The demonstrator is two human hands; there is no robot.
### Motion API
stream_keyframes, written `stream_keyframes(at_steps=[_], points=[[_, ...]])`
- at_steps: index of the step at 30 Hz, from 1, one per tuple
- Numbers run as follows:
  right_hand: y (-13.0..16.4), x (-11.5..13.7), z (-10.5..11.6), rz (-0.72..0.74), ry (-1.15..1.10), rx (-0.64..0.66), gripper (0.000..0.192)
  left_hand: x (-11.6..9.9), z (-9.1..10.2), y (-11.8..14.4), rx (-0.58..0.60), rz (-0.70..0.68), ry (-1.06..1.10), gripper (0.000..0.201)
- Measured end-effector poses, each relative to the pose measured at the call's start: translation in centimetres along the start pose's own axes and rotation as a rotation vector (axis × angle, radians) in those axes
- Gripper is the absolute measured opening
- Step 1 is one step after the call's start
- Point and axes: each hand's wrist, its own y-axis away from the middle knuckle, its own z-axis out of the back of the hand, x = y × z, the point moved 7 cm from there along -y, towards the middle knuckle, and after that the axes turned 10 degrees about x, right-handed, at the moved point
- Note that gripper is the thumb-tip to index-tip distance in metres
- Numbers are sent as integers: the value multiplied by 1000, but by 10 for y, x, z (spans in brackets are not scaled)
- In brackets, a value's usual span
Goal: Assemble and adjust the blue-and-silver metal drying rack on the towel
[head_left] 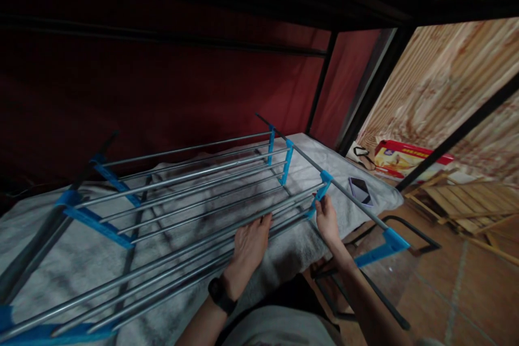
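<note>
A shoe rack made of grey metal tubes and blue plastic brackets lies on its side on a grey cloth point(292, 254). My left hand point(253, 238) is curled over the near metal tubes point(174, 259), close to their right end. A dark watch sits on that wrist. My right hand point(327, 219) grips the blue bracket point(321, 192) where these tubes meet it; its fingertips are partly hidden. Other blue brackets point(287, 162) stand along the long right-hand pole point(308, 159). At the right pole's near end, a blue bracket point(381, 248) has no tubes in it.
A phone point(360, 191) lies on the cloth to the right. Beyond the black frame post point(377, 75) are a red and yellow box point(409, 159) and a folded wooden stool point(470, 203). A black metal-framed seat point(389, 275) stands at the right, on the tiled floor point(466, 292).
</note>
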Motion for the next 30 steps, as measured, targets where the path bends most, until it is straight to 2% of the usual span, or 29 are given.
stream_keyframes(at_steps=[6,11,16,19,24,26,30], points=[[-3,7,-1,-9,-3,-9,32,-4,9,2,20,16,1,36],[-15,2,-3,4,-139,-9,30,-6,6,2,87,25,-57,36],[-19,0,-5,19,-183,25,25,-23,10,-4,52,-15,-69,35],[-17,-1,-4,12,-136,42,26,-46,11,-21,63,-65,-24,36],[-15,-1,-3,24,-90,48,27,-87,7,-64,112,-124,93,36],[-14,-1,-3,30,-84,57,27,-94,5,-76,113,-122,118,36],[-14,-3,-3,21,-62,62,28,-93,3,-83,120,-112,155,36]])
